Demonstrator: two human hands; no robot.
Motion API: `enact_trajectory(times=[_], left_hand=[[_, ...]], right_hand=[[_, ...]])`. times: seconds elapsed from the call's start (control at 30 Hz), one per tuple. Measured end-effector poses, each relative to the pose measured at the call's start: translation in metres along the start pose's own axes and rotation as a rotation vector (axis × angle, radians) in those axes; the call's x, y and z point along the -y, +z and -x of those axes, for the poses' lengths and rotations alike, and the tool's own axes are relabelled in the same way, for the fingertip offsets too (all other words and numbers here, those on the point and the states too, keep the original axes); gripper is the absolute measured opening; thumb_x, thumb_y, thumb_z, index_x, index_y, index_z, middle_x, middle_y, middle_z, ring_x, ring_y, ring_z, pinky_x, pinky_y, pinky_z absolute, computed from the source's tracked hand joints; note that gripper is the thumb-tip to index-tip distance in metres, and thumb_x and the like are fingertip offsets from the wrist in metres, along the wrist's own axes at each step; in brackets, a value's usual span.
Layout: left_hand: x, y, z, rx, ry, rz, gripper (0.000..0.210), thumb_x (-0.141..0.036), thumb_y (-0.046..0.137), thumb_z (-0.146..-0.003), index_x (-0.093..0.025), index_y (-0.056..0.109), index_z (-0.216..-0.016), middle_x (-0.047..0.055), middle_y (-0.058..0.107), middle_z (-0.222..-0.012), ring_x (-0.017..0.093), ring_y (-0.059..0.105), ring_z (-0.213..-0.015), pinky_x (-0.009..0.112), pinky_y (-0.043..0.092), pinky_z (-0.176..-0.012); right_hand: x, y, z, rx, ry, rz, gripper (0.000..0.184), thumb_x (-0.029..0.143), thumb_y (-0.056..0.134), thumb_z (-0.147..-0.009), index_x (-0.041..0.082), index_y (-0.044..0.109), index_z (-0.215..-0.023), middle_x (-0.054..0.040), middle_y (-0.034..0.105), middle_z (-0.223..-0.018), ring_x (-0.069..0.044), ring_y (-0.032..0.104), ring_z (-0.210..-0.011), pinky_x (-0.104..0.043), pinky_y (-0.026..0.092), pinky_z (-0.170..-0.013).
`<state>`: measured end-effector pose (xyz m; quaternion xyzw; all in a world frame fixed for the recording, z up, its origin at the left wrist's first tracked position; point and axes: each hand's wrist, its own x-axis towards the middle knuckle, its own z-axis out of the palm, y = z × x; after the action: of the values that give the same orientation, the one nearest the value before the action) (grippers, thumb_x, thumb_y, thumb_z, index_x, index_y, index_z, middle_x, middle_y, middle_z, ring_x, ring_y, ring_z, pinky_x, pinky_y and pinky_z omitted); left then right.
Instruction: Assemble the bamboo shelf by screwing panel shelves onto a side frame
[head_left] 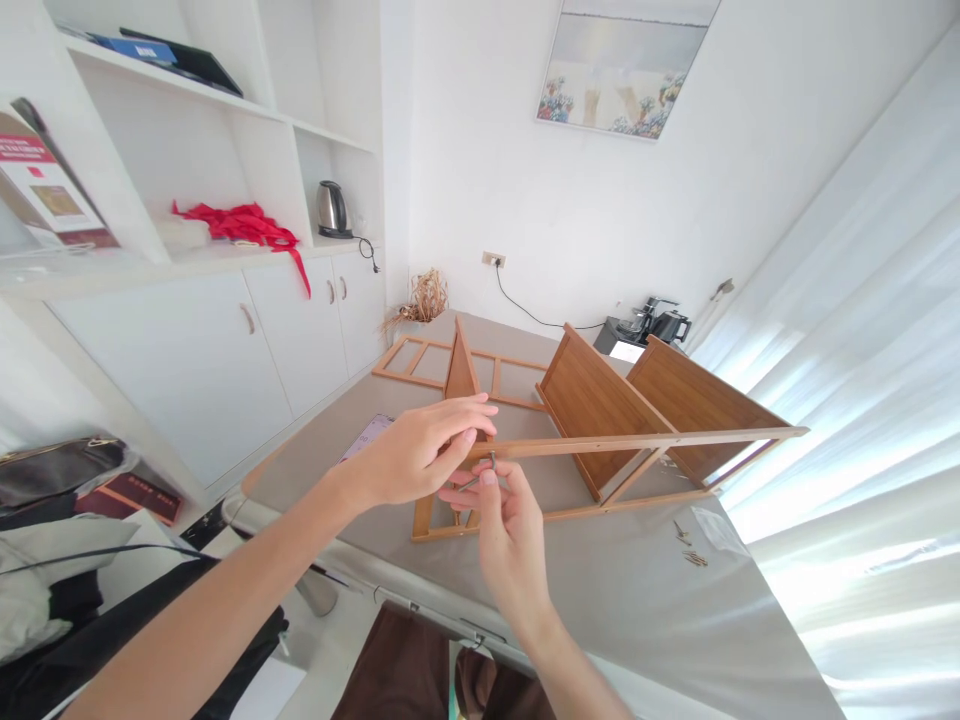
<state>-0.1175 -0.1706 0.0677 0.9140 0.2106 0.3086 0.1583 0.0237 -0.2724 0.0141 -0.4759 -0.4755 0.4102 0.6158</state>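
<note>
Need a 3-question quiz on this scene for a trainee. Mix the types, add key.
1. Multiple choice: which hand holds the thin metal tool?
A) the left hand
B) the right hand
C) neither hand

2. True or false: the loose metal fasteners lie on the grey table, close to a clear plastic bag.

3. Fill in: in the picture, the silver kettle stands to the ____ of the red fabric.

Key: 1. B; 2. true; 3. right
</note>
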Motion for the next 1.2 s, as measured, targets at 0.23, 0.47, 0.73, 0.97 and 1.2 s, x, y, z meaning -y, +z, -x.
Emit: enact_trajectory(times=[0.23,0.47,0.73,0.97,1.2], left_hand=[[0.000,0.000,0.000,-0.008,-0.018,0.005,0.035,-0.029,0.033,-0.106,-0.024,0.064,-0.120,0.004,0.060,-0.144,0.021,0.047,-0.143,0.037,0.044,-0.116],[-0.002,-0.002,0.000,0.010,-0.017,-0.004,0.033,-0.029,0.034,-0.106,-0.025,0.063,-0.120,0.003,0.061,-0.144,0.021,0.044,-0.145,0.037,0.044,-0.116],[-0.005,-0.003,0.000,0.035,-0.037,0.038,0.032,-0.029,0.034,-0.106,-0.026,0.061,-0.122,0.003,0.059,-0.145,0.019,0.040,-0.148,0.038,0.038,-0.121],[-0.005,-0.003,0.000,0.039,-0.029,0.028,0.032,-0.028,0.034,-0.106,-0.025,0.061,-0.123,0.003,0.059,-0.145,0.019,0.040,-0.148,0.037,0.037,-0.121],[-0.002,-0.001,0.001,0.025,-0.042,0.039,0.032,-0.027,0.035,-0.106,-0.025,0.062,-0.123,0.003,0.059,-0.145,0.019,0.040,-0.147,0.035,0.037,-0.120]], right_hand=[[-0.002,0.014,0.005,-0.075,0.004,-0.057,0.029,0.053,0.044,-0.103,0.025,0.051,-0.103,-0.0058,0.073,-0.107,-0.019,0.076,-0.078,-0.035,0.061,-0.077],[-0.001,0.014,0.005,-0.092,0.007,-0.018,0.034,0.058,0.046,-0.100,0.024,0.052,-0.102,-0.0061,0.074,-0.102,-0.021,0.076,-0.078,-0.034,0.062,-0.072],[-0.019,0.008,0.008,-0.116,-0.182,0.127,0.023,0.043,0.040,-0.106,0.023,0.053,-0.105,-0.0052,0.072,-0.098,-0.016,0.073,-0.084,-0.031,0.059,-0.077],[-0.004,-0.051,-0.003,-0.036,-0.644,0.797,0.019,0.020,0.045,-0.103,0.021,0.063,-0.107,-0.0063,0.066,-0.094,-0.018,0.062,-0.087,-0.029,0.050,-0.071],[0.018,-0.063,-0.020,0.073,-0.801,1.093,0.020,0.009,0.048,-0.099,0.020,0.065,-0.099,-0.0035,0.056,-0.084,-0.017,0.048,-0.080,-0.031,0.040,-0.074]])
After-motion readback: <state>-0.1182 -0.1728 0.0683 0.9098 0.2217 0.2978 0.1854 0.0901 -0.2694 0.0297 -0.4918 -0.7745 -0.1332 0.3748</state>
